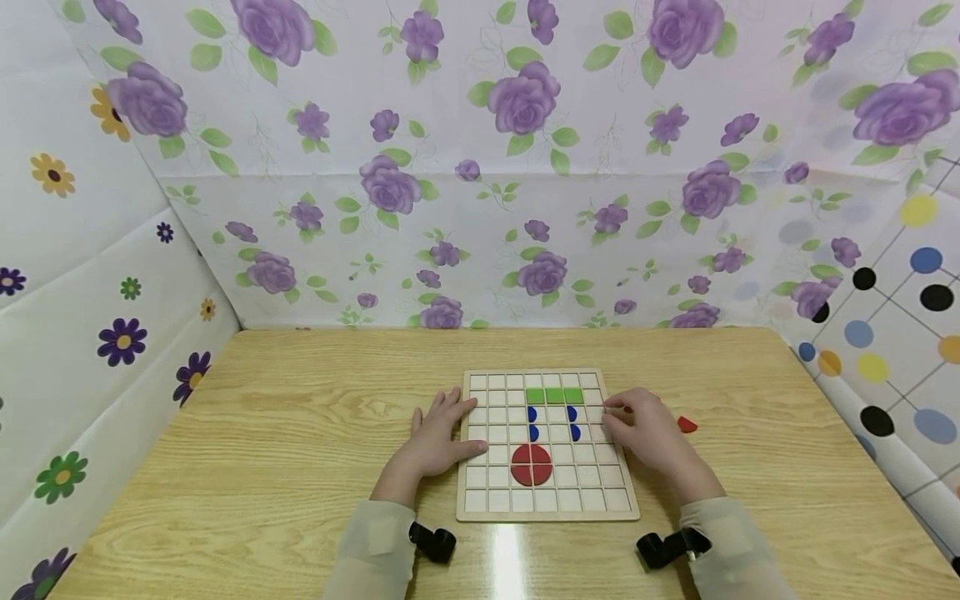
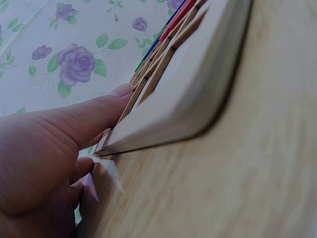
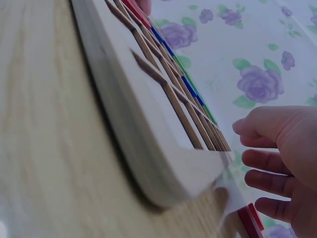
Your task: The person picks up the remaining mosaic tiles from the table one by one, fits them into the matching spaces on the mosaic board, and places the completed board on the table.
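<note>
A wooden grid board (image 1: 547, 515) lies on the table between the two hands. My left hand (image 1: 435, 442) spreads along its left side, thumb (image 2: 116, 96) and fingertips resting on the rim. At the right rim is my right hand (image 1: 651, 432), fingers bent, thumb near the index finger; the right wrist view shows nothing between them. Three green squares (image 1: 554, 396) sit in a row in the grid. Below them, several blue half circles (image 1: 533, 433) stand in two columns. Red quarter pieces (image 1: 531, 465) form a full circle lower down.
A loose red piece (image 1: 687, 425) lies on the wooden table (image 1: 300, 433) just right of my right hand. Black wrist cameras (image 1: 435, 543) are strapped over both sleeves. A flowered cloth (image 1: 465, 217) hangs behind the table, with patterned cloths at both sides.
</note>
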A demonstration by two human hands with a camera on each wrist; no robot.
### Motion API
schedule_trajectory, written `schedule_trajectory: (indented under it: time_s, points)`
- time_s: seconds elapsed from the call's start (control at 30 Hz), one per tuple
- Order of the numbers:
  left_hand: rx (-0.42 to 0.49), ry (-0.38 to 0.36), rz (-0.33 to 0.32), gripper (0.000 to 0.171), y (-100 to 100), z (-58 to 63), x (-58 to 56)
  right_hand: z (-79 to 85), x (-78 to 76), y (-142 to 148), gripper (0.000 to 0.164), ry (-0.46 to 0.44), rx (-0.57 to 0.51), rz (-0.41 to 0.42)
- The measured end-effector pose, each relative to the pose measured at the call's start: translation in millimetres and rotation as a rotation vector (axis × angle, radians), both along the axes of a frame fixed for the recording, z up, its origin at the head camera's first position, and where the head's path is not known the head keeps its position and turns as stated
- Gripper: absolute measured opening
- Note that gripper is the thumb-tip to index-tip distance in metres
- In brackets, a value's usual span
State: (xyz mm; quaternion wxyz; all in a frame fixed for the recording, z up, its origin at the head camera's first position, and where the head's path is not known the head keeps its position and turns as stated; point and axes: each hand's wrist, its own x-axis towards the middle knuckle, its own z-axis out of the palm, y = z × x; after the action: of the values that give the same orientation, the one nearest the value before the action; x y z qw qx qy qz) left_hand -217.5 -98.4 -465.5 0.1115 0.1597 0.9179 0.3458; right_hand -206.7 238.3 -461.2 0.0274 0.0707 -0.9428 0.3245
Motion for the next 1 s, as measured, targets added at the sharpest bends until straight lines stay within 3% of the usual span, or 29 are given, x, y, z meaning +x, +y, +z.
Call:
schedule_trajectory:
  time_s: [0.6,1.0]
  points:
    - [0.014,-0.006,-0.003,0.072,-0.7,-2.4,-1.0,6.9,-2.0,24.7,0.050,0.015,0.120,-0.085]
    - [0.012,-0.007,-0.001,0.072,-0.4,-1.0,-0.8,3.9,-1.7,27.0,0.034,0.031,0.225,-0.090]
